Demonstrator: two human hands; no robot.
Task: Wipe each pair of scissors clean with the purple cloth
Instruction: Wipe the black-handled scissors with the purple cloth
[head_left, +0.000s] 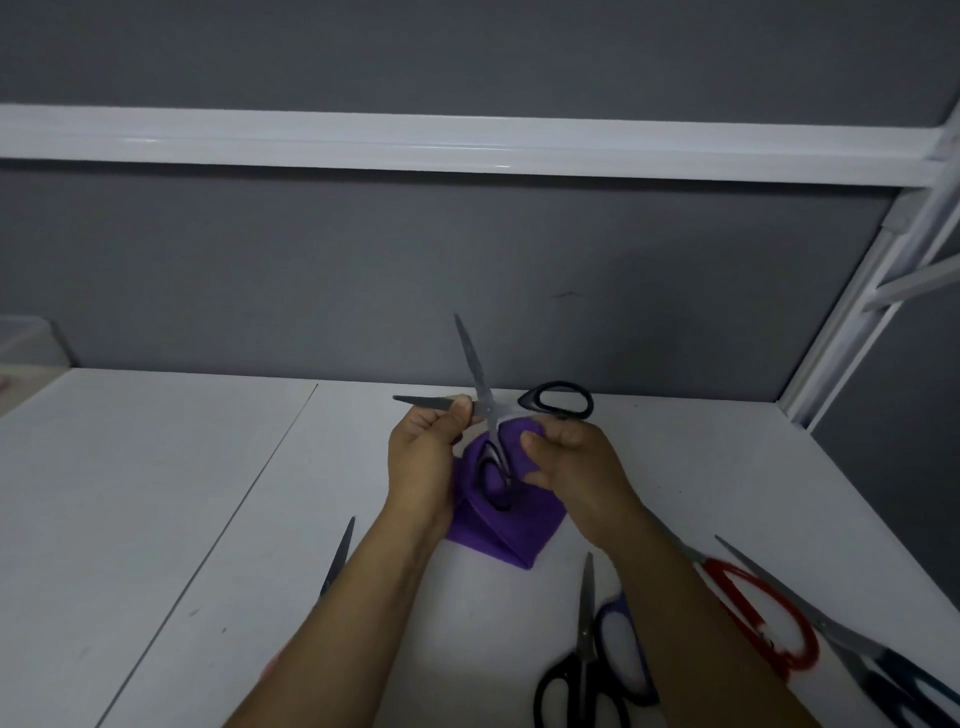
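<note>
- We see the open scissors (488, 410) held up above the white table (156, 493), their blades spread wide apart, one pointing up and the other out to the left
- The left hand (423, 449) pinches the left-pointing blade close to the pivot; its fingers (460, 410) are curled over the metal, and the blade tip pokes out past them
- One black handle loop sticks out to the upper right, just above the right hand (574, 460); the other loop hangs down between the two hands, in front of the purple cloth (504, 535)
- The right hand grips a bunched part of the purple cloth, fingers folded around it and the thumb (530, 441) pressed on the fabric right beside the scissors' pivot; we cannot tell whether the cloth touches the blade there
- The rest of the cloth drapes below both hands; we cannot tell whether its lower corner reaches the table
- Near the right forearm lie black-handled scissors (584, 654), closed, with a blue-handled pair (626, 649) just beside and partly under them
- Further right we find a red-handled pair (769, 613) and a dark-handled pair (857, 649), its blade lying across the red loops
- Left of the left forearm a lone blade (340, 556) shows, its handles hidden by the arm
</note>
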